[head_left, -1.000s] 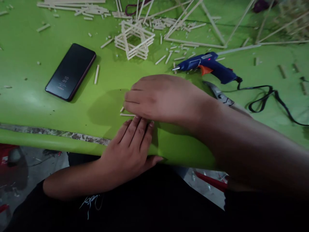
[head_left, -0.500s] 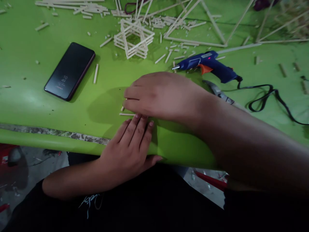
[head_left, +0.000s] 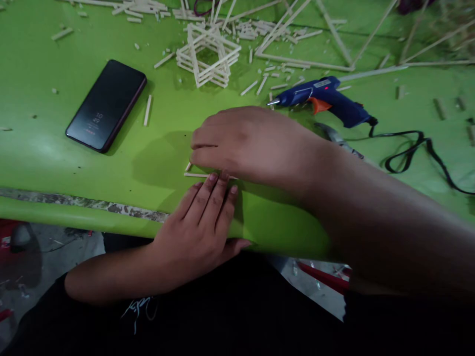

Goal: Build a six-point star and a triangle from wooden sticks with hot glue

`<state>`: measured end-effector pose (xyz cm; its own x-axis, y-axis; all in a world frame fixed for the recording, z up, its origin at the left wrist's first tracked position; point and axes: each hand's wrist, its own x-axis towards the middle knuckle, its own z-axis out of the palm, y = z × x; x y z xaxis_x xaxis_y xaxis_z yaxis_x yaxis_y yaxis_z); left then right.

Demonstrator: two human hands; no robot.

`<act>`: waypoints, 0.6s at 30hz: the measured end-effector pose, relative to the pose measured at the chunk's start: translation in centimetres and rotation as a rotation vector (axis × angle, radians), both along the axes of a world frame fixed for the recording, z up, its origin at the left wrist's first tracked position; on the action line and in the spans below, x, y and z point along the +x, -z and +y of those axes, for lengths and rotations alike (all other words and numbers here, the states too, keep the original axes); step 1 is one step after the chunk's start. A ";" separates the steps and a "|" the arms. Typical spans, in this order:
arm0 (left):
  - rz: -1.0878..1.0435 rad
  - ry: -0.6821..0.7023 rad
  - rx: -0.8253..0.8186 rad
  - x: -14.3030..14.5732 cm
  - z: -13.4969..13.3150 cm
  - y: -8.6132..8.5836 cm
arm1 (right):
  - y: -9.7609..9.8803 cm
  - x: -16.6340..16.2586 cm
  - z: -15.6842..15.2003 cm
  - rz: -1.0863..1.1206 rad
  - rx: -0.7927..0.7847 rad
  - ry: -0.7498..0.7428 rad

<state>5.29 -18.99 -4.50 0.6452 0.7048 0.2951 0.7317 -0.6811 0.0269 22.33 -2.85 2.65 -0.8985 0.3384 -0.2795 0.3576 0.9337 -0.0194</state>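
Observation:
My left hand [head_left: 202, 222] lies flat over the front edge of the green table [head_left: 44, 148], fingers stretched and together, fingertips pressing a thin wooden stick [head_left: 195, 174]. My right hand [head_left: 248, 143] rests palm down just behind it, fingers curled down onto the same small stick piece, most of which it hides. A second short stick end [head_left: 188, 166] pokes out at the right hand's fingertips.
A black phone [head_left: 106, 105] lies at the left. A stacked stick frame [head_left: 208, 55] stands behind the hands. A blue glue gun [head_left: 326, 99] with a black cord [head_left: 415, 148] lies at the right, metal pliers [head_left: 339, 141] beside it. Loose sticks litter the far side.
Both hands stay in place on the stick piece. The view has tilted slightly, so the phone and glue gun sit a little higher.

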 end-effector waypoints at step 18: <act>-0.003 -0.002 -0.016 0.0 0.0 0.0 | 0.2 -0.1 0.2 0.067 -0.097 0.123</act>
